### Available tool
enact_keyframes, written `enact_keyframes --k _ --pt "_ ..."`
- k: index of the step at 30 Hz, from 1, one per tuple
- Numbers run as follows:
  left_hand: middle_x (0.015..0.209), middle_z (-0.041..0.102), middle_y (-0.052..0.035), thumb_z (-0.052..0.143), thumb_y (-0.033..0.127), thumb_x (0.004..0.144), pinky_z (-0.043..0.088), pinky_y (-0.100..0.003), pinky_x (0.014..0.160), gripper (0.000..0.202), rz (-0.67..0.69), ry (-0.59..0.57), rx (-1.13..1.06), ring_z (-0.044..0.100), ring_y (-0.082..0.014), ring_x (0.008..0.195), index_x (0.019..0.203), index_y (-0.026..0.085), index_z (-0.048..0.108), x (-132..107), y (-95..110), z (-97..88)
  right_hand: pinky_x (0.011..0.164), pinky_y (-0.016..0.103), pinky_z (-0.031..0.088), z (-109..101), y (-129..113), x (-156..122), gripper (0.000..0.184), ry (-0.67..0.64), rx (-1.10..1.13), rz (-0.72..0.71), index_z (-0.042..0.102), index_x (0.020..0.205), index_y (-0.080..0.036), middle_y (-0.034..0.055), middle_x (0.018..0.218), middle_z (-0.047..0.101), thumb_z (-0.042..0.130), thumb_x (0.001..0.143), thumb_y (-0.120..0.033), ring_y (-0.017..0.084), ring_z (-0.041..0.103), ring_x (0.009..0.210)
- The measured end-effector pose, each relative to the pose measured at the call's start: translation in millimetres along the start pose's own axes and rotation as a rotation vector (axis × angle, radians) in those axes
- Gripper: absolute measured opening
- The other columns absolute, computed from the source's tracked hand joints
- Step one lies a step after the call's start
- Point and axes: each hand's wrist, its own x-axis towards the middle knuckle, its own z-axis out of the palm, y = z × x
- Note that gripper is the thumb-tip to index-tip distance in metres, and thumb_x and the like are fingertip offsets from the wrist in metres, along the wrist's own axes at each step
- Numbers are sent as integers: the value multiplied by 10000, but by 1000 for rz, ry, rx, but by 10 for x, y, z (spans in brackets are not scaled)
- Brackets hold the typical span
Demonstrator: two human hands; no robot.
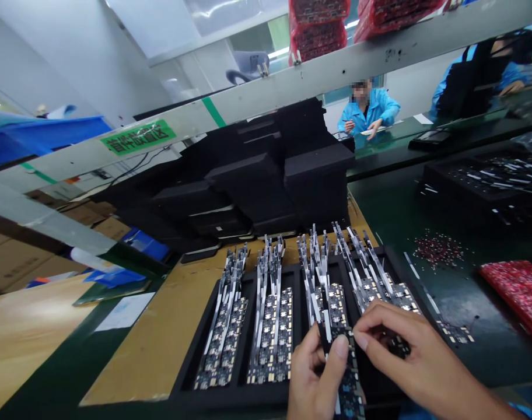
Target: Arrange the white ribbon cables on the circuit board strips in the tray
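My left hand [314, 373] is closed around a strip of dark circuit boards [351, 385], its thumb lying on top near a white ribbon-like strip. Thumb and index finger of my right hand [406, 344] pinch together at the right edge of that board strip; whatever is between them is too small to make out. Under and beyond both hands lies a black foam tray [296, 280]. In its slots sit several rows of circuit boards [270, 332] with white and grey flex strips [272, 262] sticking up at the far end.
Black foam trays [244, 181] are stacked behind. To the right lie small red parts [438, 249], a loose board piece [456, 332] and a red bubble-wrap pack [517, 289]. A metal shelf beam [248, 87] crosses above. A person in blue [366, 114] sits across the bench.
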Motion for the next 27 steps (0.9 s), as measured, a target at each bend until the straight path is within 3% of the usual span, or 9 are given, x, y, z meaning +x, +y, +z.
enact_keyframes --k 4,11,18,23,27 --pt "600 669 -97 780 511 696 492 -301 366 440 152 28 52 548 -235 341 984 181 738 15 -15 23 664 281 592 -6 -30 -17 223 27 -37 -54 796 923 -284 9 875 767 676 1079 -388 215 753 790" --pt "585 692 -97 752 461 747 507 -288 393 341 216 -65 50 635 -292 431 945 186 718 89 -126 -20 649 279 613 -11 -69 -9 196 51 -85 -104 792 922 -294 12 883 785 678 1074 -340 217 783 787" --pt "652 706 -97 733 421 773 557 -328 489 288 273 -66 99 692 -344 553 950 195 715 119 -125 -5 650 279 608 -55 -104 -1 170 31 -160 -185 779 955 -282 10 877 773 656 1073 -281 194 759 731" --pt "617 673 -78 713 410 789 556 -338 512 263 313 -67 159 668 -335 543 940 195 715 111 -160 -29 670 320 623 -69 -92 -16 149 13 -135 -116 790 958 -334 11 888 773 687 1065 -322 230 758 752" --pt "756 686 -110 775 456 683 544 -366 659 354 178 12 157 665 -379 712 928 203 737 114 -301 -158 710 295 607 -72 -76 -23 183 -50 -36 7 825 985 -329 7 953 797 695 1087 -408 231 775 868"
